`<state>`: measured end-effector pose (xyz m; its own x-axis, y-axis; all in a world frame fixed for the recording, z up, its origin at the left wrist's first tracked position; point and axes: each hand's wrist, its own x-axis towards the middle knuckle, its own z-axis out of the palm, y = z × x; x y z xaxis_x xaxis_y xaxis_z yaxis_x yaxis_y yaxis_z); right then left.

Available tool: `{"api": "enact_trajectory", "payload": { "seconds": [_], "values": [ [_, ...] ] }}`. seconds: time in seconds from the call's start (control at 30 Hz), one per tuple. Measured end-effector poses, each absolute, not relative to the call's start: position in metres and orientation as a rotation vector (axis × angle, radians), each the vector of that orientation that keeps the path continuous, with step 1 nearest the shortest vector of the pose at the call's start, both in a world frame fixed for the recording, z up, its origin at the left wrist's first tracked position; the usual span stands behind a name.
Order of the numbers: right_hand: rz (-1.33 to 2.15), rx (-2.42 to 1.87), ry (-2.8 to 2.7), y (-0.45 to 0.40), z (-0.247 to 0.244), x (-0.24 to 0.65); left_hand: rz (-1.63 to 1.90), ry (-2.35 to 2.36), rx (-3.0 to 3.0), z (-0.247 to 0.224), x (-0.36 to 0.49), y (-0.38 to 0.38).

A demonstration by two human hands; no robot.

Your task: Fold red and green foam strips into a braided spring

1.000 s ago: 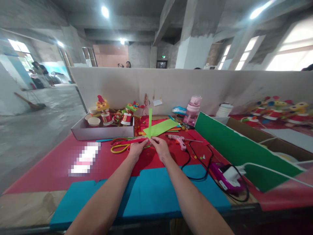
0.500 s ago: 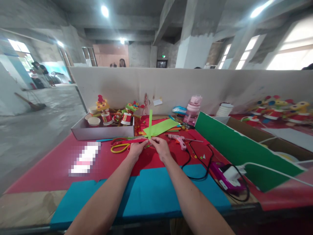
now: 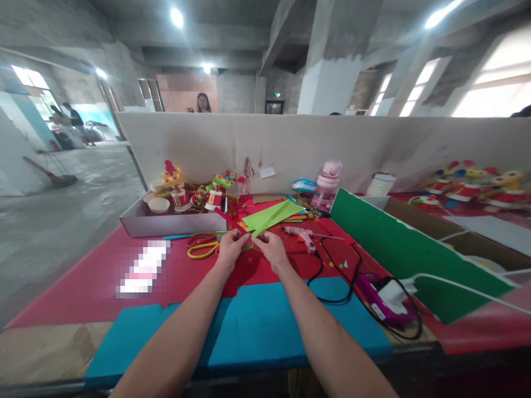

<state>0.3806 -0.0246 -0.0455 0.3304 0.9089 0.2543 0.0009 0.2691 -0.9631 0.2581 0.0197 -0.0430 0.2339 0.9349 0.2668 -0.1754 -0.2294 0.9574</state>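
One red strip (image 3: pixel 230 221): pinched by left hand (image 3: pixel 230 250), slanting far left
Green strip (image 3: pixel 271 218): pinched by right hand (image 3: pixel 270 250), slanting far right
Scissors (image 3: pixel 205 245): left of hands

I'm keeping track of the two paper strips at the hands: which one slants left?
The red strip. It slants left toward the grey box, while the green strip slants right over the green sheet.
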Motion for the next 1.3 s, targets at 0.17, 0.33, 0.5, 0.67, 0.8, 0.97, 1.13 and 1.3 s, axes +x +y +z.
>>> {"api": "enact_trajectory", "payload": {
  "seconds": [0.17, 0.33, 0.5, 0.67, 0.8, 0.97, 1.13, 1.3],
  "values": [
    [0.779, -1.117, -1.043, -0.0237, -0.0461, 0.3806, 1.268, 0.790, 1.390, -0.0438, 0.2585, 0.0208],
    [0.837, -1.098, -0.983, -0.0256, -0.0432, 0.3789, 1.255, 0.744, 1.352, -0.0421, 0.2589, 0.0189],
    [0.905, -1.049, -0.791, -0.0268, -0.0406, 0.3766, 1.134, 0.707, 1.284, -0.0376, 0.2610, 0.0141],
    [0.943, -1.021, -0.805, -0.0261, -0.0426, 0.3760, 1.150, 0.734, 1.324, -0.0362, 0.2598, 0.0120],
    [0.887, -1.052, -0.818, -0.0257, -0.0440, 0.3767, 1.143, 0.758, 1.330, -0.0364, 0.2590, 0.0121],
    [0.935, -1.011, -0.812, -0.0259, -0.0427, 0.3769, 1.120, 0.729, 1.302, -0.0364, 0.2607, 0.0121],
    [0.944, -1.014, -0.804, -0.0272, -0.0415, 0.3761, 1.078, 0.676, 1.318, -0.0372, 0.2609, 0.0135],
    [0.908, -1.065, -0.825, -0.0279, -0.0400, 0.3778, 1.134, 0.667, 1.403, -0.0396, 0.2610, 0.0160]
  ]
}}
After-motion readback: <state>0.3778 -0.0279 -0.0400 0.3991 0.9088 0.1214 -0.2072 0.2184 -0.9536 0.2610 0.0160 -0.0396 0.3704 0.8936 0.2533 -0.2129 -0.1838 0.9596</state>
